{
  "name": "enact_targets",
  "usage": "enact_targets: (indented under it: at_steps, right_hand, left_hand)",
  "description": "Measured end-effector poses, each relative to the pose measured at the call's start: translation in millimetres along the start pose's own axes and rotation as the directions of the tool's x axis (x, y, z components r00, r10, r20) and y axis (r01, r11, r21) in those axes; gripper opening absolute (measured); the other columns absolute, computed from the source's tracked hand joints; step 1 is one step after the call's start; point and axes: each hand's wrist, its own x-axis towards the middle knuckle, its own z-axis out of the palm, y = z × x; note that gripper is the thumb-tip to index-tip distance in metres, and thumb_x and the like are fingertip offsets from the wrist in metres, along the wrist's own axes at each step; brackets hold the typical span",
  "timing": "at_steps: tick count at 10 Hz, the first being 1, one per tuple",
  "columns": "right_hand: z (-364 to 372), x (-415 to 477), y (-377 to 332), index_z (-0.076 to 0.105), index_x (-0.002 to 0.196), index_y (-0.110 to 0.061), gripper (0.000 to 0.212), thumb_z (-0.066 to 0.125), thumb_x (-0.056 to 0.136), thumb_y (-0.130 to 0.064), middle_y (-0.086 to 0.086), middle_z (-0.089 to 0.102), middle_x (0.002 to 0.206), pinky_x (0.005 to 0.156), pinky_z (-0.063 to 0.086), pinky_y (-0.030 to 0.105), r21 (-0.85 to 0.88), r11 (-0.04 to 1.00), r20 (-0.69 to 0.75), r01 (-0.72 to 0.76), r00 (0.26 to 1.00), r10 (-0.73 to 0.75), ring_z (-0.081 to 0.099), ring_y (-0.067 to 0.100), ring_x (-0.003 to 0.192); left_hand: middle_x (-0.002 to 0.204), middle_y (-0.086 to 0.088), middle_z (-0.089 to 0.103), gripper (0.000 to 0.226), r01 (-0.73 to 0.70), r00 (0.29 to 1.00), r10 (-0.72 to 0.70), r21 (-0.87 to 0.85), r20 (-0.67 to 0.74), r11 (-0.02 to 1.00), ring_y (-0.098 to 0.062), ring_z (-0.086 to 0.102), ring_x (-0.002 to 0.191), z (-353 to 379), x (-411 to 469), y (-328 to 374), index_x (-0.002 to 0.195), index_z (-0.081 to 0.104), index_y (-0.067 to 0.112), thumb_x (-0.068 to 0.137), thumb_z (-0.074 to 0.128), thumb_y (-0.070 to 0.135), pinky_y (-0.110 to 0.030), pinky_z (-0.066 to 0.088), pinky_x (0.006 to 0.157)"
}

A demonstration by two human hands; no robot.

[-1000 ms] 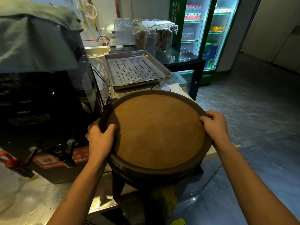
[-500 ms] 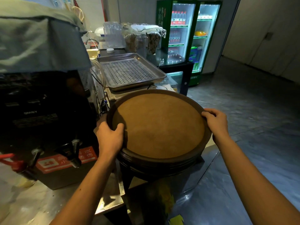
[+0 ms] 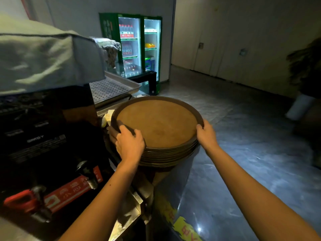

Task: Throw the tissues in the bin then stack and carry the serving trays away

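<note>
A stack of several round brown serving trays (image 3: 157, 126) sits at the corner of a steel counter (image 3: 128, 216), its top tray bare with a dark rim. My left hand (image 3: 129, 145) grips the stack's left rim, thumb on top. My right hand (image 3: 205, 134) holds the right rim, fingers curled over the edge. No tissues or bin are in view.
A black drinks dispenser (image 3: 46, 141) with taps and a grey cloth (image 3: 48, 54) on top stands left of the trays. A perforated metal tray (image 3: 111, 89) lies behind. Two lit green drinks fridges (image 3: 139, 47) stand at the back. Shiny grey floor (image 3: 251, 136) stretches to the right.
The view has swung right and pulled back, so the stack sits further from me. Both hands keep hold of the rims; the left hand has slid round toward the near left edge.
</note>
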Motion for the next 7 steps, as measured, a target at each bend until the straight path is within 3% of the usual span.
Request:
enact_targets:
  at_steps: [1, 2, 3, 4, 5, 7]
  right_hand:
    - [-0.4, -16.6, -6.7, 0.047, 0.135, -0.007, 0.036, 0.037, 0.103, -0.017, 0.009, 0.057, 0.121, 0.093, 0.040, 0.034, -0.056, 0.998, 0.005, -0.004, 1.000, 0.004, 0.050, 0.021, 0.104]
    - [-1.0, -40.8, -14.9, 0.044, 0.134, -0.005, 0.036, 0.038, 0.103, -0.022, 0.017, 0.055, 0.127, 0.093, 0.039, 0.037, -0.123, 0.992, 0.023, -0.033, 0.999, 0.036, 0.052, 0.031, 0.113]
    - [0.4, -59.8, -21.5, 0.044, 0.130, -0.004, 0.033, 0.038, 0.104, -0.024, 0.018, 0.055, 0.126, 0.092, 0.038, 0.036, -0.146, 0.989, 0.043, -0.036, 0.998, 0.043, 0.051, 0.031, 0.112]
    - [-2.5, -88.0, -29.5, 0.050, 0.118, -0.003, 0.027, 0.041, 0.103, -0.025, 0.014, 0.058, 0.109, 0.081, 0.039, 0.033, -0.173, 0.985, 0.094, -0.006, 0.995, 0.022, 0.056, 0.034, 0.108]
    - [-7.1, -111.3, -32.1, 0.053, 0.113, -0.003, 0.028, 0.043, 0.102, -0.027, 0.015, 0.061, 0.106, 0.077, 0.041, 0.034, -0.219, 0.975, 0.126, 0.035, 0.992, -0.007, 0.059, 0.033, 0.104]
    - [-22.1, -170.8, -54.3, 0.051, 0.125, -0.003, 0.034, 0.044, 0.102, -0.027, 0.022, 0.062, 0.119, 0.089, 0.045, 0.042, -0.204, 0.965, 0.061, 0.166, 0.986, -0.157, 0.058, 0.037, 0.111]
  left_hand:
    - [0.135, -0.028, 0.047, 0.052, -0.035, 0.998, 0.033, 0.029, 0.057, 0.999, -0.048, 0.046, 0.123, -2.9, 0.8, -0.2, 0.138, 0.035, 0.007, 0.096, 0.049, 0.033, -0.052, 0.042, 0.099]
    - [0.152, -0.028, 0.027, 0.064, -0.135, 0.982, 0.118, 0.109, 0.146, 0.985, -0.047, 0.032, 0.136, -9.6, -4.8, -5.5, 0.153, 0.016, 0.014, 0.100, 0.044, 0.037, -0.055, 0.035, 0.108]
    - [0.156, -0.025, 0.020, 0.064, -0.218, 0.964, 0.189, 0.144, 0.189, 0.965, -0.045, 0.026, 0.140, -15.1, -16.4, -10.4, 0.154, 0.014, 0.014, 0.101, 0.041, 0.038, -0.054, 0.032, 0.111]
    - [0.162, -0.022, 0.005, 0.061, -0.291, 0.925, 0.237, 0.152, 0.298, 0.944, -0.043, 0.006, 0.148, -25.2, -37.6, -12.3, 0.155, 0.013, 0.013, 0.103, 0.036, 0.035, -0.053, 0.025, 0.114]
    - [0.163, -0.021, -0.003, 0.061, -0.352, 0.881, 0.269, 0.160, 0.388, 0.922, -0.042, -0.003, 0.149, -35.5, -52.8, -15.5, 0.155, 0.011, 0.012, 0.104, 0.035, 0.034, -0.053, 0.023, 0.115]
    - [0.161, -0.021, 0.016, 0.063, -0.523, 0.754, 0.432, 0.055, 0.496, 0.851, -0.036, 0.012, 0.149, -76.2, -85.3, -15.8, 0.153, 0.021, 0.009, 0.102, 0.034, 0.044, -0.050, 0.021, 0.118]
